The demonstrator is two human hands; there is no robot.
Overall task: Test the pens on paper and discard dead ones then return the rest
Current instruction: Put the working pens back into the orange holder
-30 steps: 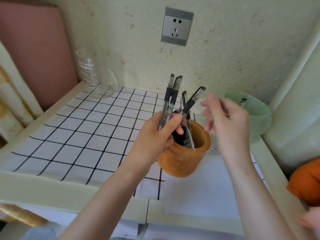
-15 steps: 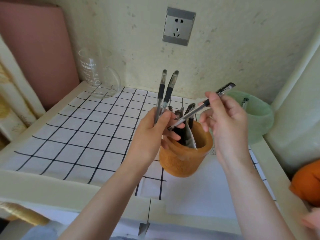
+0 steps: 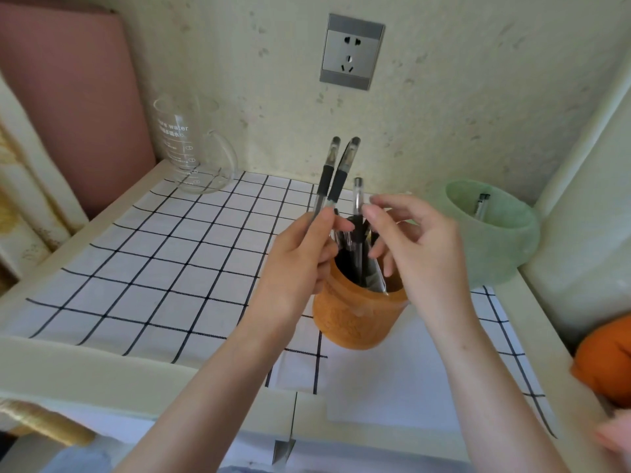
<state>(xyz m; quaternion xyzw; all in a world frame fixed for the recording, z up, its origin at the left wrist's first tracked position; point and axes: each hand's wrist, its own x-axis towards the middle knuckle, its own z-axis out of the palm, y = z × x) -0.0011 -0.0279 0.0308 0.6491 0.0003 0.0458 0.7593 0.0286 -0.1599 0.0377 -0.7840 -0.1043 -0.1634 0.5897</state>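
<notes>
My left hand grips two clear pens with black grips, held upright above an orange-brown pen holder. To its right, my right hand pinches a third pen at the thumb and forefinger tips. That pen stands nearly upright with its lower end down inside the holder, among other pens. A white sheet of paper lies on the cloth in front of the holder. One pen sticks out of a pale green pot at the right.
A black-checked white cloth covers the small table. In the back left corner stands a glass measuring jug. A wall socket is above. An orange object lies at the right edge.
My right hand took a pen from the holder, lifted it tilted, then swung it upright beside my left hand. The left hand kept its two pens and rose slightly.
</notes>
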